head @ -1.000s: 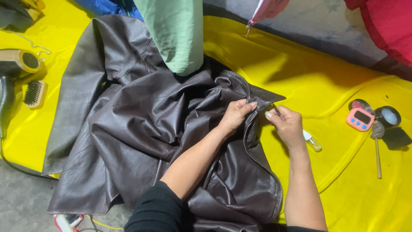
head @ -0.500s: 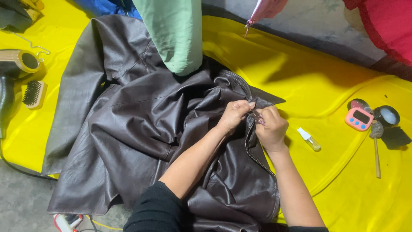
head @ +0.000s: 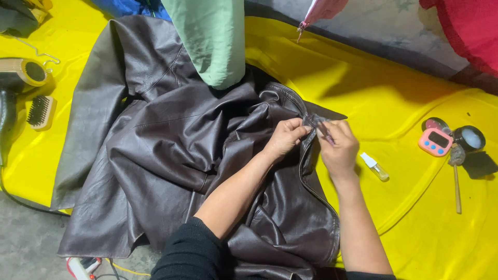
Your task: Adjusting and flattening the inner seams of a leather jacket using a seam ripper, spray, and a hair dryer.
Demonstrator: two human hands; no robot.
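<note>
A dark brown leather jacket [head: 171, 150] lies spread on a yellow cloth [head: 404, 218]. My left hand [head: 284, 137] pinches the jacket's zipper edge near the collar. My right hand [head: 340, 148] grips the same edge just to the right, holding a thin dark tool against the zipper. A metal zipper track [head: 311, 186] runs down from between the hands. A small clear bottle [head: 374, 167] with a white cap lies on the cloth beside my right hand.
A pink digital timer [head: 437, 141], a round tin [head: 469, 137] and a wooden-handled dauber [head: 456, 173] sit at right. A hair dryer [head: 18, 78] and brush [head: 40, 111] lie at left. Green fabric [head: 210, 39] hangs over the jacket's top.
My right hand moved left from beside the small bottle onto the zipper edge, closing up next to my left hand. The bottle now lies uncovered on the cloth.
</note>
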